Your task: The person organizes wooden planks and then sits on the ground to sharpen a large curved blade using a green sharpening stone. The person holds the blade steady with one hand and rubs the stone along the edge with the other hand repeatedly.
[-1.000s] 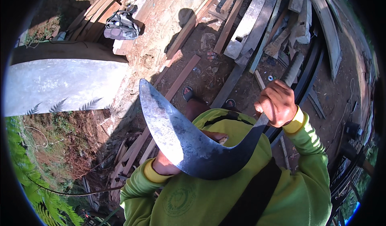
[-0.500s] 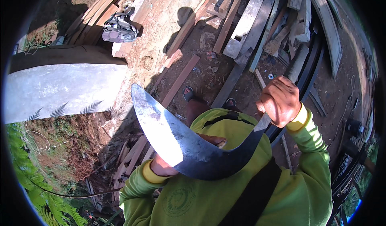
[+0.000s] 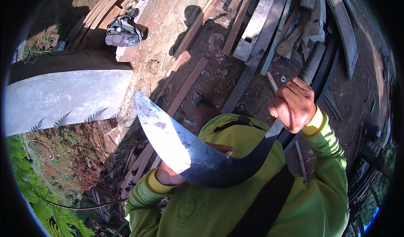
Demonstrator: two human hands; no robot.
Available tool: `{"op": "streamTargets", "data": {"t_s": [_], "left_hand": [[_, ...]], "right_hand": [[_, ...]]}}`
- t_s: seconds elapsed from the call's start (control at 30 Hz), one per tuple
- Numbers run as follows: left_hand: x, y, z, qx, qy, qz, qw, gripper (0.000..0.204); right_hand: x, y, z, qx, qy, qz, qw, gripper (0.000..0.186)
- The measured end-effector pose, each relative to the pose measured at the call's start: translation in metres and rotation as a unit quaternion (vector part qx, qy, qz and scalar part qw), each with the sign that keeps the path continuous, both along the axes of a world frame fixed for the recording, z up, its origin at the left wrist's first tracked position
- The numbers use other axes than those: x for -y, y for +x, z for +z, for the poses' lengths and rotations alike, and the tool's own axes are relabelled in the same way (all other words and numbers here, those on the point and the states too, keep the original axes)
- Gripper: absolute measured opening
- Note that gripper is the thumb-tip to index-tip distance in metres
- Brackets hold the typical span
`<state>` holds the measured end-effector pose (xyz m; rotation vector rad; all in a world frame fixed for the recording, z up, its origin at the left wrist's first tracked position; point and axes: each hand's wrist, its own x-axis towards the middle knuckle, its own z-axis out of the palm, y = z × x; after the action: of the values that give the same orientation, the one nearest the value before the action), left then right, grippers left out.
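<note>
A large curved machete (image 3: 202, 163) spans the space before my chest, its broad blade catching the sun and its tip pointing to the upper left. My right hand (image 3: 293, 105) is closed round it just below the wrapped grey handle (image 3: 312, 62). My left hand (image 3: 168, 176) is behind the wide part of the blade, at its lower edge. The blade hides most of its fingers. Past the upper edge a brown tip (image 3: 221, 147) with a pale end shows; whether it is a finger or a held piece I cannot tell.
Long timber beams (image 3: 263, 24) lie on the dirt ahead. A grey slab (image 3: 67, 96) is at the left, and a grey and black bag (image 3: 123, 31) rests on boards beyond it. Green ferns (image 3: 42, 195) grow at lower left. Dark tools (image 3: 372, 148) are at the right.
The blade's tip has shifted slightly down and left. My right hand keeps its grip, and my left hand stays behind the blade. The ground view has moved a little.
</note>
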<state>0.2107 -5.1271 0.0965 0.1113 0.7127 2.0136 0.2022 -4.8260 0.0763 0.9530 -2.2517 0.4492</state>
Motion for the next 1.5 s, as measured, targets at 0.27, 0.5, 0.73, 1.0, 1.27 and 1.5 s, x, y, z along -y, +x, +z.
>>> {"op": "streamTargets", "data": {"t_s": [0.27, 0.5, 0.73, 1.0, 1.27, 1.5], "left_hand": [[0.002, -0.007, 0.017, 0.01, -0.143, 0.108, 0.984, 0.02], [-0.011, -0.021, 0.021, -0.108, -0.221, 0.032, 0.969, 0.026], [-0.016, -0.022, 0.016, -0.102, -0.198, 0.049, 0.974, 0.023], [-0.004, -0.022, 0.015, -0.138, -0.197, -0.133, 0.961, 0.053], [0.007, -0.007, -0.011, 0.044, 0.015, -0.096, 0.994, 0.069], [0.015, 0.002, -0.014, 0.189, 0.074, -0.068, 0.977, 0.07]], "right_hand": [[-0.018, -0.009, 0.006, 0.009, -0.013, -0.051, 0.999, 0.026], [-0.025, -0.002, -0.012, 0.151, -0.218, -0.21, 0.941, 0.019], [-0.011, 0.009, -0.027, 0.166, -0.133, -0.095, 0.973, 0.022], [0.012, 0.012, -0.02, 0.119, -0.062, -0.038, 0.99, 0.017], [0.014, 0.013, -0.016, 0.123, -0.067, 0.003, 0.99, 0.019], [0.014, 0.013, -0.011, 0.073, -0.036, 0.001, 0.997, 0.023]]}}
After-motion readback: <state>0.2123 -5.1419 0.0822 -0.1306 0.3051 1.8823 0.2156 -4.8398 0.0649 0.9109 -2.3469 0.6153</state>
